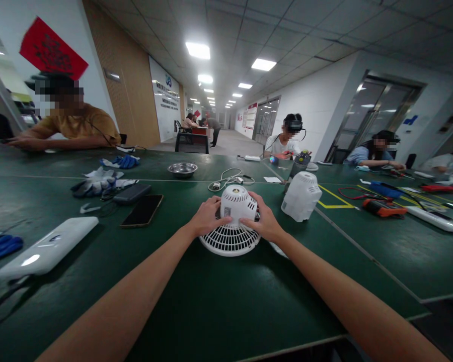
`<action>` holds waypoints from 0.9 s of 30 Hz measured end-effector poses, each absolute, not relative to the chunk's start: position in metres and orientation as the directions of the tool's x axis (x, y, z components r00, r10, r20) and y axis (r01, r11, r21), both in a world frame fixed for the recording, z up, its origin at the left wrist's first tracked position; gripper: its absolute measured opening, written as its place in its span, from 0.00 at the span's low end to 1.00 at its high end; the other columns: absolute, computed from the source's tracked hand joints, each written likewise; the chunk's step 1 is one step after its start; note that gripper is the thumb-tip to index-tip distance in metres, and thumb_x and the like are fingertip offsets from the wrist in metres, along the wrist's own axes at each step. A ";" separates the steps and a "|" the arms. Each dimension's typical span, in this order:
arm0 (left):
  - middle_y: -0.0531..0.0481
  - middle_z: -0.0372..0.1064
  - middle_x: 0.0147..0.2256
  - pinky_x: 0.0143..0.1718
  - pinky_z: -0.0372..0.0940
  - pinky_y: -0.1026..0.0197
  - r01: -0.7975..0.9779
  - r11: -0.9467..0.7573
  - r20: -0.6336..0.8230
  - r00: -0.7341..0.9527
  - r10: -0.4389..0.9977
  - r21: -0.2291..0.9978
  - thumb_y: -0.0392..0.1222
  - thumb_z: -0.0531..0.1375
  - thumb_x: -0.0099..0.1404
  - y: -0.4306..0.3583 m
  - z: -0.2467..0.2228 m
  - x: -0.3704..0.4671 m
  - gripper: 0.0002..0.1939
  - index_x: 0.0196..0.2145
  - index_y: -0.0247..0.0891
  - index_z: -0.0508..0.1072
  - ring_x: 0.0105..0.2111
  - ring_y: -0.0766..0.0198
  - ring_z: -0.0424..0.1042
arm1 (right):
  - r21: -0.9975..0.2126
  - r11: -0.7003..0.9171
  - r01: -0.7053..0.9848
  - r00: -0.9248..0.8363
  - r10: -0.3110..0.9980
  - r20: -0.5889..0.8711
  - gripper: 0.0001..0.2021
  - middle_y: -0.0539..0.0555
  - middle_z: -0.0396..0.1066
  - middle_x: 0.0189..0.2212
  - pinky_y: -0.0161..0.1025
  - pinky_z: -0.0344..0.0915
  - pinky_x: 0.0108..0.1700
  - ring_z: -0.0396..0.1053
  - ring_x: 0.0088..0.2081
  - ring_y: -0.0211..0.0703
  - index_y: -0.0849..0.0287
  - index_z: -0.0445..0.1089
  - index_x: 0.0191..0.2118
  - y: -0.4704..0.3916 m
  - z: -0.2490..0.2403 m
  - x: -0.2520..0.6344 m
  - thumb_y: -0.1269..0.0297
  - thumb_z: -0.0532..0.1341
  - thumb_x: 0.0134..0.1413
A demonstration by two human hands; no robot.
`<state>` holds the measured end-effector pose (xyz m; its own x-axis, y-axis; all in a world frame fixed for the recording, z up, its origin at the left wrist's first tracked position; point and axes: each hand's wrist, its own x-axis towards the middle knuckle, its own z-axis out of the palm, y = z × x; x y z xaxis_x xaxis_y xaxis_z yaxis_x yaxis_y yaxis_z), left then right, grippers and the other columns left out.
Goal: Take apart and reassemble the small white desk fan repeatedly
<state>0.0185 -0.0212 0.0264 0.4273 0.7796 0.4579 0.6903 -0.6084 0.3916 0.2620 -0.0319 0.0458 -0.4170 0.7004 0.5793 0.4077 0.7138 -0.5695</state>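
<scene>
One shallow metal bowl (182,170) sits on the green table (226,296) beyond the hands, its shiny inside facing up; any contents are too small to tell. Between the left hand (208,217) and the right hand (267,220) is a white fan housing (237,197), at the table's near side. Both hands cup its sides, fingers curled around behind, thumbs pressed to the near face with their tips close but apart. It is domed, with dark slots on the right, a small label low on the left and a brassy spot on top; beneath it spreads a round white grille (230,242) with radiating ribs
</scene>
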 end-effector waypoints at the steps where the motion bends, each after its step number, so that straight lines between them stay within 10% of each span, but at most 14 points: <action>1: 0.41 0.62 0.51 0.49 0.59 0.43 0.691 -0.610 0.463 0.426 0.777 0.388 0.62 0.56 0.61 -0.020 0.026 0.018 0.30 0.52 0.39 0.70 0.50 0.48 0.63 | -0.566 0.717 0.407 -0.415 0.697 0.585 0.40 0.59 0.58 0.60 0.51 0.62 0.56 0.63 0.56 0.54 0.54 0.51 0.64 -0.032 0.046 0.261 0.57 0.67 0.47; 27: 0.41 0.64 0.50 0.50 0.61 0.44 0.688 -0.590 0.453 0.403 0.795 0.423 0.62 0.58 0.60 -0.024 0.031 0.019 0.29 0.51 0.40 0.71 0.49 0.49 0.64 | -0.580 0.699 0.417 -0.439 0.714 0.545 0.38 0.59 0.61 0.59 0.51 0.63 0.55 0.63 0.56 0.54 0.54 0.51 0.65 -0.034 0.051 0.262 0.58 0.66 0.50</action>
<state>0.0193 -0.0237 0.0306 0.4027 0.7952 0.4533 0.6884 -0.5895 0.4225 0.2625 -0.0344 0.0513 -0.4388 0.7143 0.5452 0.4173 0.6993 -0.5804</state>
